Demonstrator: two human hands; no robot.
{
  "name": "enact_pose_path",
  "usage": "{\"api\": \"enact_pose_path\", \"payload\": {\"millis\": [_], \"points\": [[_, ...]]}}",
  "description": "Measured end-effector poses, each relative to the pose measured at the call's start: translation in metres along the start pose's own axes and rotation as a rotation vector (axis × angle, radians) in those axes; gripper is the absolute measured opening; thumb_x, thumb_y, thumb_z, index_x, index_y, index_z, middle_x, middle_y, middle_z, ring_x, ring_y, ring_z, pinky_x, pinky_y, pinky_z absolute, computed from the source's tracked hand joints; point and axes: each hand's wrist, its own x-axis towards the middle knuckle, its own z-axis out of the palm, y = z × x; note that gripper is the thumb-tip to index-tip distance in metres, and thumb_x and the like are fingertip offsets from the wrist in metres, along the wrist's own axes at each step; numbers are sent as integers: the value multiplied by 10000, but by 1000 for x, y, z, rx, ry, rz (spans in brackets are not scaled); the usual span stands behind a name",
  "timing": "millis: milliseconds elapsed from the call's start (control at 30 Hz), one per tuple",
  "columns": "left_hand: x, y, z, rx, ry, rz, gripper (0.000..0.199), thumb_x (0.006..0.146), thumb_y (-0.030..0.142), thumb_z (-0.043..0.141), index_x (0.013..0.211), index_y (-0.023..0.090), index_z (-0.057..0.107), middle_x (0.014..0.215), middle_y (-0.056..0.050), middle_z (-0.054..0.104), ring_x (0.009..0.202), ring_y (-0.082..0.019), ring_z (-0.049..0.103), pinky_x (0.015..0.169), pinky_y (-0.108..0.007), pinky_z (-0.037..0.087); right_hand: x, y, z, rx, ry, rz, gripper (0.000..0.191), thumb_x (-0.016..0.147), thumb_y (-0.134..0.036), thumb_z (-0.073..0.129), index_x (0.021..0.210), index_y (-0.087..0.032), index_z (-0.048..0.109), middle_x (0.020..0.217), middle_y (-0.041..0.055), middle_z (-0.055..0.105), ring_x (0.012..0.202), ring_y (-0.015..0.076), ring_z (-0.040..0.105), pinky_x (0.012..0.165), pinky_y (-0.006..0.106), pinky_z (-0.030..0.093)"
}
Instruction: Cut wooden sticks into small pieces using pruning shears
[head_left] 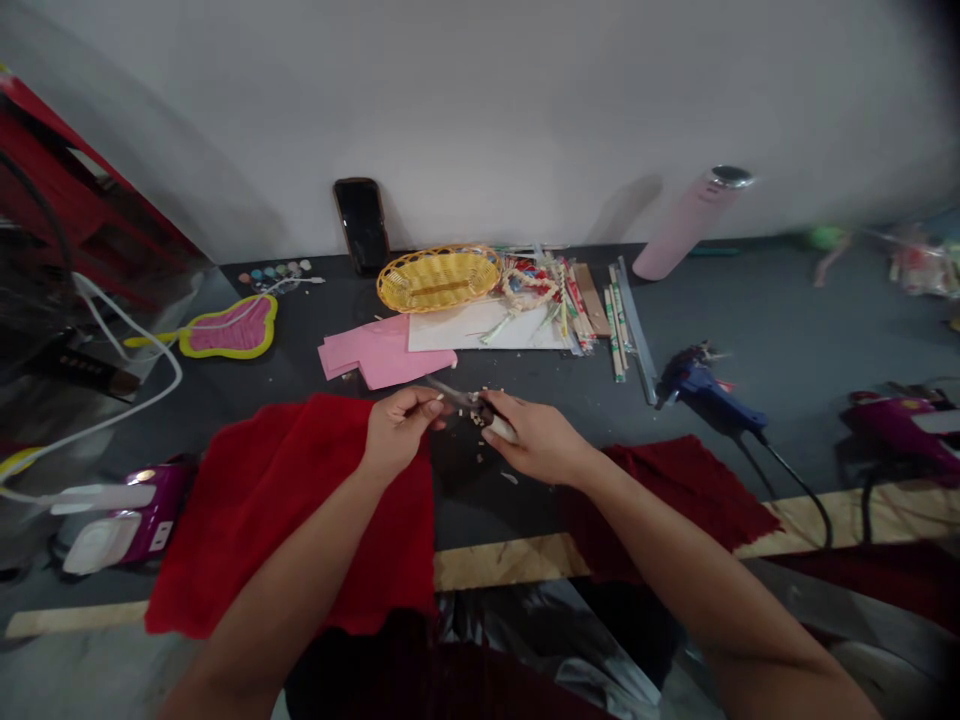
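My left hand (401,425) is closed in a pinch on a small pale piece (438,399), over the top right corner of a red cloth (292,480). To its right, my right hand (536,435) is wrapped round the handles of scissors (466,399), whose blades point left toward my left fingertips. Small pale bits (480,418) lie scattered on the dark table (487,510) beneath the scissors. Pink paper (382,352) lies just beyond my left hand.
Along the wall stand a phone (361,222), a yellow basket (439,280) and a pink bottle (690,225). A blue glue gun (712,395) with its cable and a dark red cloth (694,490) are at right. Purple power strips (154,515) sit at both sides.
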Motion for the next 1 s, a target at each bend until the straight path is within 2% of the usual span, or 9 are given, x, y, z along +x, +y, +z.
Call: {"api": "enact_pose_path", "payload": {"millis": [133, 300, 467, 600, 733, 867, 1000], "points": [[2, -2, 1, -62, -58, -67, 187, 776, 318, 664, 802, 132, 666, 729, -45, 709, 526, -95, 591, 543, -218, 475, 2, 12, 2, -68, 102, 44, 545, 870, -344, 492, 1384, -249, 339, 1280, 102, 524, 1034, 239, 579, 861, 358, 444], [5, 0, 2, -109, 8, -112, 255, 743, 364, 690, 847, 133, 667, 713, -41, 691, 511, -91, 571, 521, -217, 475, 10, 45, 0, -59, 263, 264, 567, 863, -388, 501, 1392, -251, 346, 1266, 102, 534, 1012, 251, 585, 828, 359, 465], [7, -3, 2, -136, 49, -140, 297, 712, 388, 716, 881, 146, 677, 794, -42, 691, 551, -90, 583, 519, -208, 485, 12, 58, -5, -130, 262, 403, 597, 837, -456, 523, 1386, -283, 365, 1214, 86, 564, 943, 274, 606, 743, 369, 480], [7, -4, 2, -114, 41, -138, 285, 721, 384, 710, 875, 146, 688, 774, -30, 671, 544, -79, 571, 504, -193, 478, 11, 57, -7, -161, 231, 388, 557, 836, -469, 523, 1358, -307, 417, 1251, 80, 535, 944, 265, 606, 737, 367, 485], [8, -4, 2, -133, 60, -145, 286, 709, 370, 723, 877, 141, 695, 742, -16, 645, 526, -70, 549, 497, -194, 474, 12, 51, -7, -50, 326, 319, 541, 845, -423, 516, 1342, -243, 400, 1224, 98, 538, 985, 248, 587, 788, 363, 476], [8, -3, 2, -184, 60, -187, 318, 697, 368, 733, 909, 135, 690, 735, -16, 643, 547, -82, 569, 522, -215, 496, 12, 44, -5, 38, 418, 299, 371, 822, -403, 534, 1140, -220, 484, 1075, 86, 581, 911, 237, 596, 766, 372, 479], [8, -2, 1, -237, 68, -217, 336, 689, 343, 743, 934, 122, 678, 763, -27, 658, 585, -92, 601, 558, -226, 521, 11, 39, -4, 30, 392, 147, 190, 821, -350, 536, 970, -232, 550, 1149, 97, 564, 1093, 257, 546, 843, 398, 481]]}}
